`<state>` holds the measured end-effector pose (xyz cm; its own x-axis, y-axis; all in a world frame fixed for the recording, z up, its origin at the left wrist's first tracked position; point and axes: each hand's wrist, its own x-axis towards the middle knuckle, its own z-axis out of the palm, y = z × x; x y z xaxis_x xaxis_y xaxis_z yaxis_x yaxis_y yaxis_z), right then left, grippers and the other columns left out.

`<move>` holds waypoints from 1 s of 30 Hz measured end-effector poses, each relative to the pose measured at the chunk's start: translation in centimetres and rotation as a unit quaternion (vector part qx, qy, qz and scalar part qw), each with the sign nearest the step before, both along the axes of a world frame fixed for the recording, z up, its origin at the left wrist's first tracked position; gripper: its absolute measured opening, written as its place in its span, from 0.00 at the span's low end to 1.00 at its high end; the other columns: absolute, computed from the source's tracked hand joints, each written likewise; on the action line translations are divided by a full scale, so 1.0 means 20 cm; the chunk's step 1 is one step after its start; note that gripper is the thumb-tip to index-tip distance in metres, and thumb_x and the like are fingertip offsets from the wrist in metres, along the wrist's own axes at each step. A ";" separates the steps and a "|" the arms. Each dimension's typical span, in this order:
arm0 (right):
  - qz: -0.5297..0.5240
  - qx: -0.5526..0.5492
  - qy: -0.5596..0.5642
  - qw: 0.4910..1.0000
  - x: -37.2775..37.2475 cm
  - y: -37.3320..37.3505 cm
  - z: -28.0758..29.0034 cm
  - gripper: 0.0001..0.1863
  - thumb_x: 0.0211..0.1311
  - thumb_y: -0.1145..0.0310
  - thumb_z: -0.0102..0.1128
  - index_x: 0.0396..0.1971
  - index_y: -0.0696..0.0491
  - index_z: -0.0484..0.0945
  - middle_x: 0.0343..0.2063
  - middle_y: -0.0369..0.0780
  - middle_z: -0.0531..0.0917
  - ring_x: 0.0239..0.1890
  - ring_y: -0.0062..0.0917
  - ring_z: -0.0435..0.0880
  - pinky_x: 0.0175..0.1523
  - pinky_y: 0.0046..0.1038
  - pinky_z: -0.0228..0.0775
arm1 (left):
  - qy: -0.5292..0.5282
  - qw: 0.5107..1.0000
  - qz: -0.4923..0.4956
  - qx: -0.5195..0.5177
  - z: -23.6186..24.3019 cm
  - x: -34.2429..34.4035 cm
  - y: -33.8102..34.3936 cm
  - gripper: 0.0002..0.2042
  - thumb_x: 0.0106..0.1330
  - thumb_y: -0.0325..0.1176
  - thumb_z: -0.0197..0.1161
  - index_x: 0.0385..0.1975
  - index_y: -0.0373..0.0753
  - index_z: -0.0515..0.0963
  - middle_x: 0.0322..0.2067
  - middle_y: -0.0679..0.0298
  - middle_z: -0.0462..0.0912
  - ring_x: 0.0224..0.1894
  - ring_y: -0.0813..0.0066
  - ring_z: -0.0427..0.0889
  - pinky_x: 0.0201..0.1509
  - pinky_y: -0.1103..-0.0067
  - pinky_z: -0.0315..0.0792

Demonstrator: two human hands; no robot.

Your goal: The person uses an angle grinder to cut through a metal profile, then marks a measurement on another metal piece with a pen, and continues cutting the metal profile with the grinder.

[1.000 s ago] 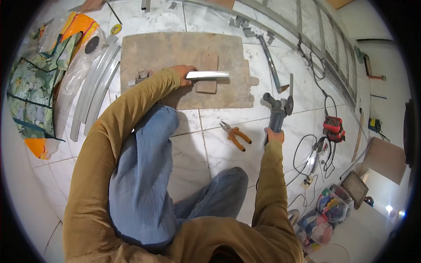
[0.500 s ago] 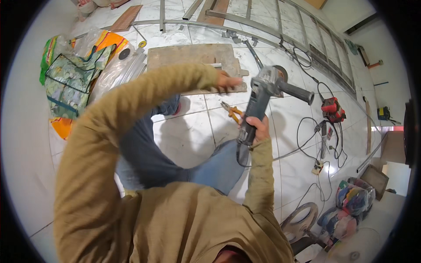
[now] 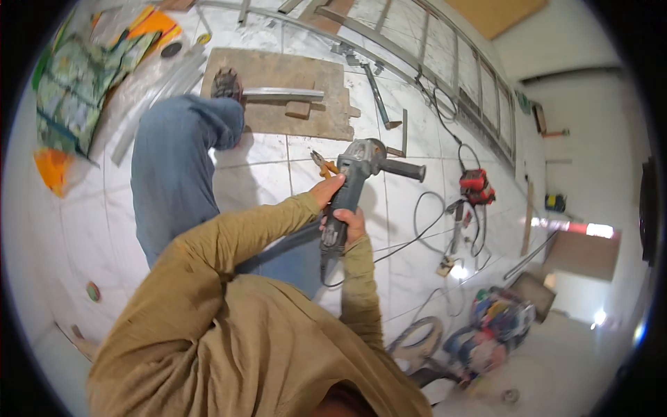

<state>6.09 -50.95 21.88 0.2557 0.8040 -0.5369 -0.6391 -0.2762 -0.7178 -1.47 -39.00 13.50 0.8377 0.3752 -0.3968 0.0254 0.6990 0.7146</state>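
Note:
An angle grinder (image 3: 352,182), dark with a grey head and a black side handle, is held over my lap. My right hand (image 3: 352,221) wraps round the lower part of its body, near the cord end. My left hand (image 3: 328,190) grips the body from the left, just below the head; its far fingers are hidden. Combination pliers (image 3: 322,162) with orange handles lie on the floor behind my left hand. Ahead, a metal bar (image 3: 278,93) lies on a worn board (image 3: 267,62) over a small wooden block (image 3: 298,109). My shoe (image 3: 226,85) is at the bar's left end.
A hammer (image 3: 376,97) and an angled metal piece (image 3: 404,132) lie beyond the grinder. Along the back runs a metal frame (image 3: 455,69). Cords trail right beside a red tool (image 3: 476,186). Bags (image 3: 80,90) and metal strips (image 3: 156,97) lie left.
My left hand has come down from the air onto the grinder's body. My left leg now reaches out, its shoe by the metal bar. The view has shifted.

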 end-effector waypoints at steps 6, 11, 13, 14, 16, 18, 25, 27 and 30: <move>0.080 -0.081 -0.163 0.980 -0.03 -0.15 -0.19 0.20 0.50 0.70 0.65 0.43 0.63 0.77 0.28 0.43 0.83 0.24 0.29 0.83 0.30 0.30 0.78 | 0.041 0.961 0.022 -0.272 -0.14 -0.10 -0.20 0.29 0.77 0.58 0.44 0.63 0.41 0.71 0.54 0.54 0.80 0.55 0.60 0.79 0.60 0.62 0.74; 0.066 -0.063 -0.194 0.977 -0.05 -0.19 -0.34 0.21 0.47 0.68 0.70 0.42 0.61 0.81 0.31 0.40 0.85 0.32 0.25 0.83 0.41 0.28 0.76 | 0.007 0.962 0.029 -0.270 -0.23 -0.16 -0.22 0.30 0.77 0.58 0.43 0.65 0.40 0.69 0.58 0.55 0.77 0.58 0.62 0.78 0.58 0.62 0.75; 0.046 -0.083 -0.203 0.975 0.03 -0.29 -0.42 0.20 0.47 0.67 0.70 0.40 0.60 0.82 0.31 0.39 0.85 0.32 0.24 0.83 0.41 0.29 0.76 | 0.134 0.968 -0.019 -0.210 -0.11 -0.09 -0.25 0.29 0.77 0.55 0.48 0.66 0.38 0.68 0.57 0.54 0.78 0.56 0.62 0.79 0.56 0.65 0.76; 0.047 -0.105 -0.196 0.974 0.01 -0.29 -0.41 0.18 0.47 0.66 0.70 0.39 0.60 0.83 0.31 0.40 0.85 0.31 0.25 0.83 0.40 0.29 0.76 | 0.203 0.963 -0.033 -0.173 -0.07 -0.12 -0.24 0.29 0.76 0.53 0.50 0.66 0.37 0.68 0.56 0.54 0.79 0.55 0.62 0.80 0.55 0.66 0.76; 0.061 -0.118 -0.206 0.970 0.00 -0.24 -0.43 0.18 0.48 0.65 0.70 0.38 0.60 0.83 0.30 0.40 0.85 0.31 0.25 0.83 0.39 0.29 0.75 | 0.258 0.959 -0.116 0.029 -0.06 -0.20 -0.15 0.28 0.75 0.49 0.55 0.67 0.35 0.67 0.54 0.54 0.80 0.52 0.61 0.82 0.53 0.68 0.76; 0.071 -0.119 -0.239 0.961 -0.01 -0.24 -0.43 0.18 0.49 0.63 0.70 0.37 0.60 0.83 0.28 0.41 0.85 0.29 0.26 0.83 0.38 0.29 0.75 | 0.275 0.923 -0.141 0.231 0.02 -0.30 -0.12 0.24 0.71 0.39 0.60 0.61 0.29 0.73 0.47 0.51 0.85 0.46 0.63 0.85 0.53 0.68 0.78; 0.036 -0.068 -0.011 0.997 0.02 -0.31 -0.39 0.16 0.52 0.65 0.69 0.35 0.61 0.80 0.25 0.43 0.83 0.25 0.30 0.84 0.31 0.33 0.79 | 0.109 0.891 -0.064 0.436 1.19 -0.84 0.10 0.19 0.68 0.34 0.61 0.56 0.30 0.78 0.46 0.56 0.85 0.50 0.66 0.84 0.57 0.72 0.75; 0.014 -0.060 0.043 0.997 0.02 -0.31 -0.34 0.15 0.53 0.66 0.66 0.35 0.63 0.79 0.26 0.45 0.83 0.24 0.32 0.84 0.30 0.35 0.81 | 0.031 0.878 0.077 0.472 1.43 -1.02 0.29 0.17 0.70 0.35 0.61 0.52 0.29 0.78 0.41 0.56 0.85 0.46 0.66 0.84 0.56 0.71 0.75; -0.015 -0.026 0.098 0.995 0.08 -0.36 -0.36 0.15 0.53 0.67 0.64 0.35 0.64 0.79 0.27 0.47 0.84 0.25 0.33 0.85 0.29 0.36 0.82 | -0.049 0.880 0.148 0.449 1.65 -1.09 0.74 0.18 0.72 0.36 0.58 0.54 0.29 0.77 0.41 0.55 0.85 0.43 0.66 0.84 0.54 0.71 0.76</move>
